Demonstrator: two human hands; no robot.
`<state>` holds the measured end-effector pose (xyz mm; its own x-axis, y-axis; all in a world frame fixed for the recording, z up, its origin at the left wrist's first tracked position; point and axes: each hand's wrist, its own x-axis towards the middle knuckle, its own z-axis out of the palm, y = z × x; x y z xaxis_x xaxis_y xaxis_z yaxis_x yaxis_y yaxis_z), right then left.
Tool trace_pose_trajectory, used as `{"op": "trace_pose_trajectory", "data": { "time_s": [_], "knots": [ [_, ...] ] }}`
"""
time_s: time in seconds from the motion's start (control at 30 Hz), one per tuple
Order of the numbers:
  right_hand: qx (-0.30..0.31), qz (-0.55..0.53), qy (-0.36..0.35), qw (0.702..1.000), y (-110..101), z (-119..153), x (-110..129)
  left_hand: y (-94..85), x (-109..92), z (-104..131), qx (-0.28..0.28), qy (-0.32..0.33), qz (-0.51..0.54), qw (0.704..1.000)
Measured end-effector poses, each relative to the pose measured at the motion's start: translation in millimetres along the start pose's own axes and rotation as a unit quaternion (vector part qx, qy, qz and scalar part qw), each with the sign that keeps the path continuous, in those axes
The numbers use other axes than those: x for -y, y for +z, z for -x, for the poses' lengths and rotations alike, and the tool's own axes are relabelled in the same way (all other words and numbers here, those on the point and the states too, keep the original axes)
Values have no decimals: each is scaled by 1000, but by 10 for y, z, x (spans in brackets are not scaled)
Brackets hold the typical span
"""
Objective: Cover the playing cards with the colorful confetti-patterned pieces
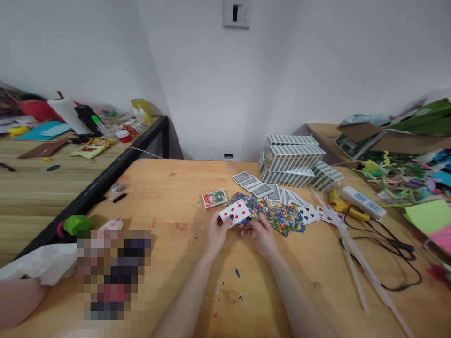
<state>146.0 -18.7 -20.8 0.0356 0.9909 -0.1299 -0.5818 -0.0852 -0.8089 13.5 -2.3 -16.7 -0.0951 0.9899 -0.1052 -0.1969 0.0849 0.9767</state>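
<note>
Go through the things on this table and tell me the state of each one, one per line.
Red diamonds card: face up, held by both hands.
Left hand: gripping the card.
Right hand: gripping the card.
Colourful-backed cards: fanned out, face down.
Grey-backed cards: spread out, face down.
Card boxes: stacked, closed.
Glue gun: lying on its side.

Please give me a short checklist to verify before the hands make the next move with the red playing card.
1. Both hands on the card: left hand and right hand hold the red diamonds card: ok.
2. Card face readable: red pips face up: ok.
3. Exact pip count: image too small: cannot tell.
4. Spread of colourful cards lies just behind the hands on the table: ok.
5. Card box stands apart from the hands: ok.
6. Glue gun and its cable stay right of the cards: ok.
</note>
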Motion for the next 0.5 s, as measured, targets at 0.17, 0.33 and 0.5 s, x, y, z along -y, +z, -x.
{"op": "trace_pose_trajectory", "data": {
  "time_s": [0.17,0.33,0.5],
  "knots": [
    [11,21,-1,1000,-35,-20,-7,-39,-58,-19,18,8,36,999],
    [-45,53,-61,996,-104,-16,-43,-27,-66,-9,-37,-24,78,996],
    [-119,116,-151,975,-225,-71,-81,-11,-108,18,-46,-85,197,976]
  ]
}}
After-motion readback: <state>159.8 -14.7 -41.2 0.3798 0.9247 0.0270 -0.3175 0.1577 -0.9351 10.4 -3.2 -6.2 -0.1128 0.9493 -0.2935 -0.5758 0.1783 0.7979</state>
